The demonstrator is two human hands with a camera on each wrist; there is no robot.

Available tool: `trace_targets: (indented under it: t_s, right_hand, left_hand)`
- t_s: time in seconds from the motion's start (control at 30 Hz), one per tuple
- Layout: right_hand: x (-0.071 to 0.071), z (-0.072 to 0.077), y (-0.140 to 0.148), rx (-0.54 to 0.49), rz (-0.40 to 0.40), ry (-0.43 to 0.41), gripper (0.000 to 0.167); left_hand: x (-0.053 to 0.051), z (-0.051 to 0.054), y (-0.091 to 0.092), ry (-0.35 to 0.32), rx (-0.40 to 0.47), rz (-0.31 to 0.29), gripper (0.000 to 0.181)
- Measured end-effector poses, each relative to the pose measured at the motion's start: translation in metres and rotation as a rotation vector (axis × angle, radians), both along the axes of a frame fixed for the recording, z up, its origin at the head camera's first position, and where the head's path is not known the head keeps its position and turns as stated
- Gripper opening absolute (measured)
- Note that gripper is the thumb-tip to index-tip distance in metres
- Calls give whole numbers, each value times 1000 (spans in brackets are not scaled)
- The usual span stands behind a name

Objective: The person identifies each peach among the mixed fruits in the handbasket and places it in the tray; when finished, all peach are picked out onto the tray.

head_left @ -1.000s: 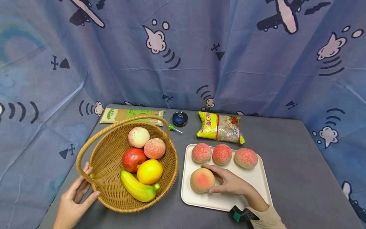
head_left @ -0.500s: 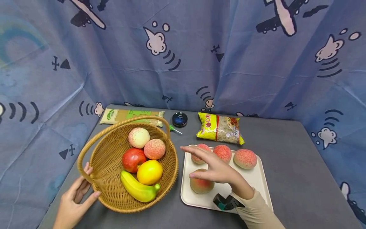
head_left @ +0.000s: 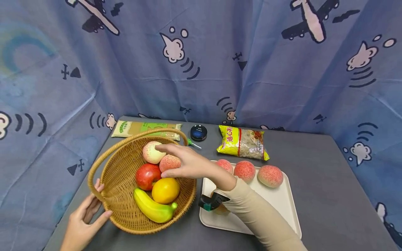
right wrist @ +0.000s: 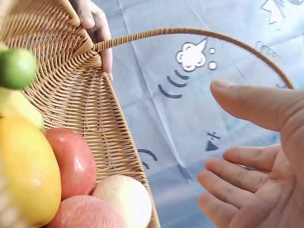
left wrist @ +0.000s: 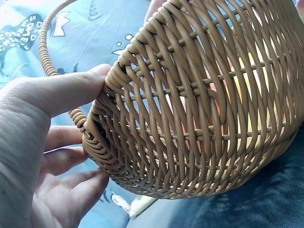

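Observation:
In the head view, my left hand (head_left: 86, 216) grips the rim of a brown wicker basket (head_left: 117, 181) near the handle's base; the left wrist view shows thumb and fingertips pinching it. Above the basket's right side hovers my right hand (head_left: 191, 164), thumb and fingers spread, holding nothing. Inside lie a pale peach (head_left: 151, 152) and a pink peach (head_left: 169, 162), both partly covered by that hand. Below them are a red apple (head_left: 147, 176), a yellow lemon-like fruit (head_left: 165, 190) and a banana (head_left: 155, 205).
A cream tray (head_left: 282, 204) at right bears several peaches (head_left: 245, 170), one mostly hidden behind my right wrist. Behind stand a yellow pasta bag (head_left: 243, 143), a dark tuna tin (head_left: 198, 133), a green lollipop (head_left: 190, 142) and a long flat packet (head_left: 130, 129).
My right hand has let go of the peach on the tray and moved left, over the fruit in the basket. My left hand stays on the basket rim.

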State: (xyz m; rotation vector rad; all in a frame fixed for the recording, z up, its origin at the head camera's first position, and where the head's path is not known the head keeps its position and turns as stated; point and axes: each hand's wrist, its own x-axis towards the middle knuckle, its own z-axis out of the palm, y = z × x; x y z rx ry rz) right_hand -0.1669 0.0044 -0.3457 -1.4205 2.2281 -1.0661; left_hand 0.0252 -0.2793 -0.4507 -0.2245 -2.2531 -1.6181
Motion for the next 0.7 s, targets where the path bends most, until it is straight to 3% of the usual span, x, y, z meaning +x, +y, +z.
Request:
trace_targets:
  t_s: [0.2,0.43,0.7]
  right_hand:
    - [-20,-7,-37,61,-27,-68,70]
    - [-43,-24,-64,104,-125,-153,66]
    - [-51,-41,-78,181,-196,-105,66]
  left_hand:
    - [0,-1,-1,13,3,-1,77]
    - [0,-1,0,8,-50,33,79]
    - [-2,-1,-1,52,-67,28,80]
